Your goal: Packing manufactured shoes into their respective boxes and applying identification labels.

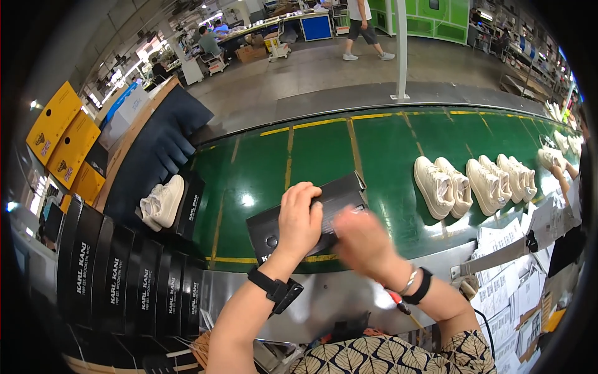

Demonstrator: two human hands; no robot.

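My left hand point(299, 221) grips the black shoebox point(308, 215) at the green conveyor's point(374, 149) near edge, fingers curled over its top. My right hand point(361, 240) rests against the box, blurred; grip indeterminable. Cream sneakers point(476, 181) sit right; stacked black boxes point(124, 280) stand left.

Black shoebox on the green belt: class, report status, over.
Left hand gripping black shoebox from above. Right hand blurred at its near side, grip unclear. Box rests on green conveyor. White sneakers lie apart to the right.
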